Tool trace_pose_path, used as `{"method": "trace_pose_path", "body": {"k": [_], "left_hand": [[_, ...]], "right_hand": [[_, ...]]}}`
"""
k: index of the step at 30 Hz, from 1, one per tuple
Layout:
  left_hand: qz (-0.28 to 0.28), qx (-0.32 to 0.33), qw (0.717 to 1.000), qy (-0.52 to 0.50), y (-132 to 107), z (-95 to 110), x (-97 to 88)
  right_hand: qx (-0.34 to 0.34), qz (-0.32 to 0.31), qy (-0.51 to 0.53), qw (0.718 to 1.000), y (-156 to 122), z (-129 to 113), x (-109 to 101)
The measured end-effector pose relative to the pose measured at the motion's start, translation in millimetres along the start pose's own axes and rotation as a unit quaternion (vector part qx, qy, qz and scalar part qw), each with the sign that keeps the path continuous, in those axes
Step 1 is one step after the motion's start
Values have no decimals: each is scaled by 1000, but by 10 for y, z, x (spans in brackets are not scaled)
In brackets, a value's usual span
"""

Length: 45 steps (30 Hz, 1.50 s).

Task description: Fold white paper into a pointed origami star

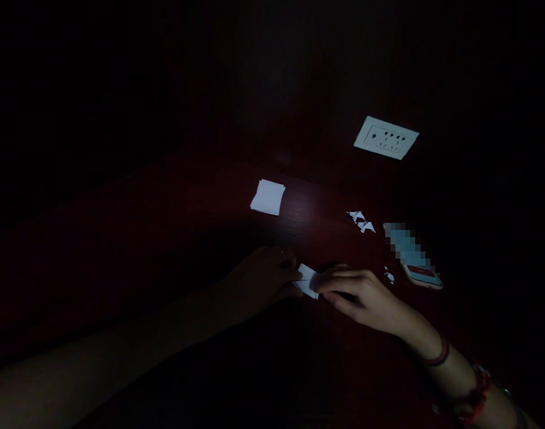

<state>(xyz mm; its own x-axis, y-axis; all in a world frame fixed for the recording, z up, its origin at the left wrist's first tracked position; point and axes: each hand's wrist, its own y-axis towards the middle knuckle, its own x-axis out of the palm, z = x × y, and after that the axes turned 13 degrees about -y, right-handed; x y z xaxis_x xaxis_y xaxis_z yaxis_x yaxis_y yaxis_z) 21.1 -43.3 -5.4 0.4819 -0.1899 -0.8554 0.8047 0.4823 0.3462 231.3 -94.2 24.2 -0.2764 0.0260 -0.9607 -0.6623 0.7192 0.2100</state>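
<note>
Small paper (pixel 308 276): near middle, between the hands
Left hand (pixel 266 277): nearly closed, pinching the paper's left edge
Right hand (pixel 368 296): half-curled, fingertips at the right edge; whether gripping, I can't tell
Square stack (pixel 268 197): farther off, slightly left

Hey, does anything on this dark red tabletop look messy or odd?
Yes: tiny white paper-like scraps lie scattered left of the pale-edged rectangular phone, looking like litter compared with the neater square white paper stack. Also, blocky pixels cover much of that phone.
</note>
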Motion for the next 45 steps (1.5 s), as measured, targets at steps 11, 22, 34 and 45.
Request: {"method": "trace_pose_path", "body": {"k": [11,22,34,45], "left_hand": [[-5,7,1000,-2,73,97,-52],[-66,59,996,3,-100,-86,28],[-92,44,993,-66,-72,-40,-57],[-115,45,992,-38,-50,-60,-27]], "right_hand": [[-21,-29,48,998,35,-41,-27],[19,45,-37,998,-19,209,64],[-3,26,-53,998,-7,255,108],[40,46,-38,997,125,231,168]]}}
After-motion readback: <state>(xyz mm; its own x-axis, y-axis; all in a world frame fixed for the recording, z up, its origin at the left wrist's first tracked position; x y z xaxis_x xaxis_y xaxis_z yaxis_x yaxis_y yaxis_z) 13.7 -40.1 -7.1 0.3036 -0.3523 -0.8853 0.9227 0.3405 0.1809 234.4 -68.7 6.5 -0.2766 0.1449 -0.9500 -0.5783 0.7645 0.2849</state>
